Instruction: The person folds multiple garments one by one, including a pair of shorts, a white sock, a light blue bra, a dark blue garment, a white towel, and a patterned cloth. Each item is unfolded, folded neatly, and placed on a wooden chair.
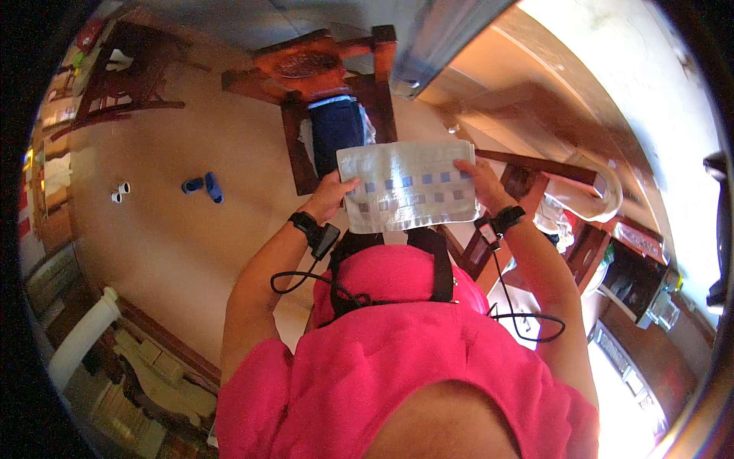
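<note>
A flat, pale, glossy rectangular sheet or folded packet (410,186) with rows of blue and grey squares is stretched between both hands; its material is hard to tell. My left hand (331,195) grips its left edge, thumb on top. At its upper right edge, my right hand (484,181) pinches it the same way. Beyond the sheet, dark blue folded cloth (337,129) lies on the seat of a carved wooden chair (385,86). The sheet hides the near end of that cloth from view.
Blue slippers (204,186) and small white objects (121,192) lie on the floor at left. A dark wooden rocking chair (129,74) stands at upper left. Wooden furniture (539,166) bearing cloths is at right. Cables hang from both wrist devices.
</note>
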Demonstrator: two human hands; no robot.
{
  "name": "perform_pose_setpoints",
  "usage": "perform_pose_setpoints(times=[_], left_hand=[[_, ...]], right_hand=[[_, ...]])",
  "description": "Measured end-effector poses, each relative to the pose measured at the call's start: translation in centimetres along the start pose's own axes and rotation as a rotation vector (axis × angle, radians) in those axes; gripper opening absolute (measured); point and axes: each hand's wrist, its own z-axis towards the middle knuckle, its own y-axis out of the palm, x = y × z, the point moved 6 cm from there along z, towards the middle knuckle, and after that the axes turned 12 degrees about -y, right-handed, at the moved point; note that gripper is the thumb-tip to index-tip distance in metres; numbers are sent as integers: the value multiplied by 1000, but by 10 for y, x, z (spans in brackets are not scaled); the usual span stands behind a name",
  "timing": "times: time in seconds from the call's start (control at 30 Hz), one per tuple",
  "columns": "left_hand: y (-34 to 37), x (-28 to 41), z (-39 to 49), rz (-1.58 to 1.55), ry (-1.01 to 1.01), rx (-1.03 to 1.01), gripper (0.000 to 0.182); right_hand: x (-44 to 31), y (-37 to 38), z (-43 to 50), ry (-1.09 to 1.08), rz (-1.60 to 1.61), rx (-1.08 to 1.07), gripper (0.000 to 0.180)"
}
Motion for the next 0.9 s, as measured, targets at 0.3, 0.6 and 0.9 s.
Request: perform_pose_setpoints(times=[0.3,0.6,0.9], left_hand=[[-84,-32,35,-402,35,129,42],[-128,-106,74,-689,-64,97,38],[-98,-156,143,-1109,-185,51,34]], right_hand=[[-26,124,108,-403,-827,-94,37],[-28,232,184,-753,-1303,-386,38],[13,307,240,-1032,-1554,-531,66]])
